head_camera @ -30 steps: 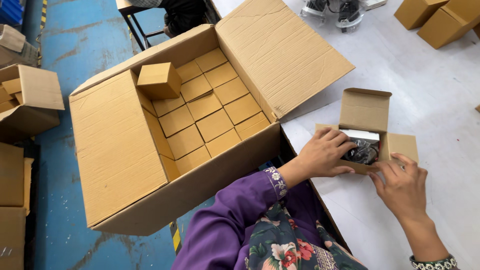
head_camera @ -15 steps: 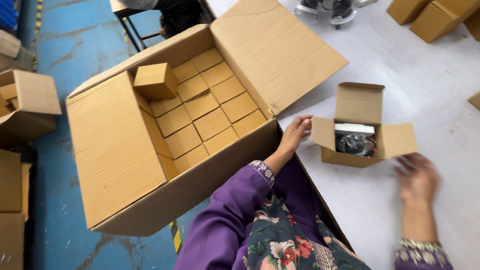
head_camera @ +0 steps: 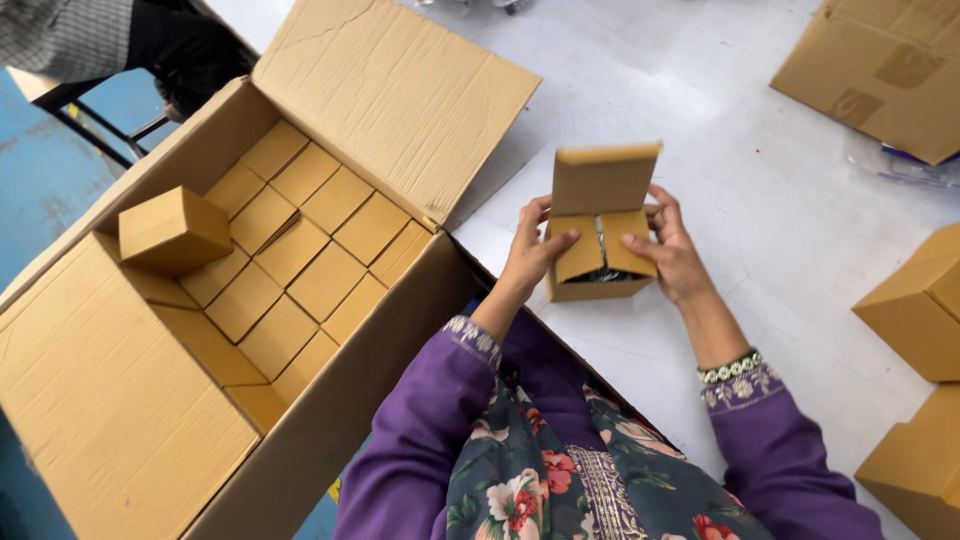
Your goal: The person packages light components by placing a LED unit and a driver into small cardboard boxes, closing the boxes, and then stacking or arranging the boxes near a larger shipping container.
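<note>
A small brown cardboard box [head_camera: 600, 235] sits just right of the frame's centre, held a little above or on the white table [head_camera: 760, 200]; which of the two cannot be told. Its top lid stands upright and its two side flaps are folded inward over a dark item barely visible inside. The left hand [head_camera: 530, 255] grips the box's left side with its thumb pressed on the left flap; the right hand [head_camera: 672, 250] mirrors it on the right, thumb on the right flap. Both sets of fingers are clamped around the box walls.

The box looks light and stiff enough to keep its shape, though thin cardboard like this likely dents under a hard squeeze, and the flaps spring up if released. The side walls near the bottom corners seem the soundest hold.

To the left, a large open brown cardboard carton [head_camera: 330, 400] fills the frame's left half, packed with rows of closed small boxes [head_camera: 300, 250], one loose small box [head_camera: 172, 228] lying tilted on top. More brown cardboard boxes [head_camera: 915, 310] sit along the right edge.
</note>
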